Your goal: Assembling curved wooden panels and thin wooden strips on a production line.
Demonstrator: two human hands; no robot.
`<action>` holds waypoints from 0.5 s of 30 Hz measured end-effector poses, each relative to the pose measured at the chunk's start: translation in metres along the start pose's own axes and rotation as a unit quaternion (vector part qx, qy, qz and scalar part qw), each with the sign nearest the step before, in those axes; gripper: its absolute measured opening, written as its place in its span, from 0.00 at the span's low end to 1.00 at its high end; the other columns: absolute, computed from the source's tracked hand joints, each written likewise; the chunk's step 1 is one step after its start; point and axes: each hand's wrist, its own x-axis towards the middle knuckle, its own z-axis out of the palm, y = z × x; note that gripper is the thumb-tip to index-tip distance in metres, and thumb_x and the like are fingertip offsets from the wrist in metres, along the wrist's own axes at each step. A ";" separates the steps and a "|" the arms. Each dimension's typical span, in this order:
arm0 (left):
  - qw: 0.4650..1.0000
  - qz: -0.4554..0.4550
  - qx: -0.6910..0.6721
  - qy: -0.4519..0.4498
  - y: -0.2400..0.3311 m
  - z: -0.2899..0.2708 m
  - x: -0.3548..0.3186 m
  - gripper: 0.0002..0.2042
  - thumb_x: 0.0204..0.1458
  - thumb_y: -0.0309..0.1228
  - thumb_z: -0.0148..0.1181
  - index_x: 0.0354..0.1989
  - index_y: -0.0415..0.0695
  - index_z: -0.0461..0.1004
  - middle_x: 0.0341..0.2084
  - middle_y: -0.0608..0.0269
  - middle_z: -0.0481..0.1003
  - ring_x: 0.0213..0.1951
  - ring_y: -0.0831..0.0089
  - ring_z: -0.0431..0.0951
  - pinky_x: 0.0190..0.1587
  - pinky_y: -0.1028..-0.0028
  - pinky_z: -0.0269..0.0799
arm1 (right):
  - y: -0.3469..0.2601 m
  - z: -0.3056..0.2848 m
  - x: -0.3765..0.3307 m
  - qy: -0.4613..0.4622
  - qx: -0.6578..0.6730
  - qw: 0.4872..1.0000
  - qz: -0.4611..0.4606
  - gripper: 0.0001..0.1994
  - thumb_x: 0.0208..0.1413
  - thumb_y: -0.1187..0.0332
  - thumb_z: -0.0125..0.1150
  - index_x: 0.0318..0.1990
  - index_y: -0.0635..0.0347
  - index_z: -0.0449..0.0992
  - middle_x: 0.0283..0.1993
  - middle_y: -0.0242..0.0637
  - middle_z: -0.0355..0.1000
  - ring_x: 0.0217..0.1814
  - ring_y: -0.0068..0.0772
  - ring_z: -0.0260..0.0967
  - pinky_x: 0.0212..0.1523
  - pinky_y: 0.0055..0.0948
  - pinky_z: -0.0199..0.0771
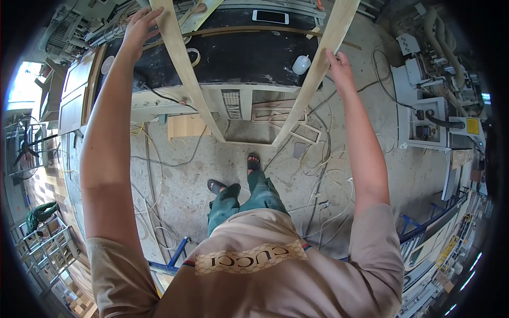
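Observation:
A long pale wooden frame (183,63) stands before me, its two side rails spreading apart toward the top of the view. Its short lower crosspiece (246,142) is down near the floor, in front of my feet. My left hand (142,31) is raised beside the left rail, fingers stretched and apart, a fingertip meeting the wood. On the other side, my right hand (340,69) has its fingers bent against the outer edge of the right rail, holding it. The far ends of the rails run out of view.
Behind the frame is a black-topped workbench (238,61) with a phone (270,17), a tape roll (195,56) and a white bottle (301,64). Cables and hoses (323,153) trail over the concrete floor. Machinery (424,122) stands at right, a fan (25,146) at left.

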 end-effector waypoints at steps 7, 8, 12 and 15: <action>0.999 -0.014 0.043 -0.018 -0.003 0.002 0.004 0.34 0.55 0.48 0.66 0.67 0.44 0.66 0.58 0.61 0.71 0.60 0.67 0.69 0.62 0.61 0.68 | -0.003 0.009 0.001 -0.023 0.041 0.999 0.015 0.23 0.66 0.51 0.60 0.55 0.62 0.71 0.45 0.35 0.73 0.47 0.27 0.69 0.49 0.29 0.70; 0.999 -0.024 0.029 -0.011 -0.002 0.009 0.002 0.32 0.56 0.47 0.65 0.66 0.45 0.67 0.57 0.61 0.71 0.59 0.66 0.70 0.60 0.60 0.70 | -0.004 0.005 0.005 -0.010 0.033 0.999 0.003 0.20 0.67 0.52 0.59 0.55 0.59 0.72 0.49 0.34 0.73 0.51 0.27 0.72 0.53 0.31 0.72; 0.998 -0.032 0.052 0.020 -0.007 -0.004 0.006 0.28 0.57 0.44 0.63 0.64 0.46 0.68 0.57 0.61 0.73 0.58 0.67 0.72 0.54 0.59 0.74 | 0.002 0.016 0.014 -0.040 0.016 0.999 -0.033 0.15 0.68 0.56 0.57 0.52 0.58 0.75 0.44 0.30 0.74 0.46 0.21 0.69 0.45 0.27 0.70; 0.999 -0.046 0.023 0.012 0.003 0.029 -0.006 0.25 0.57 0.42 0.65 0.62 0.49 0.71 0.52 0.64 0.77 0.53 0.69 0.76 0.51 0.62 0.73 | 0.003 0.000 0.007 -0.016 0.006 1.000 -0.025 0.16 0.69 0.57 0.57 0.54 0.57 0.74 0.43 0.28 0.73 0.46 0.21 0.69 0.46 0.26 0.70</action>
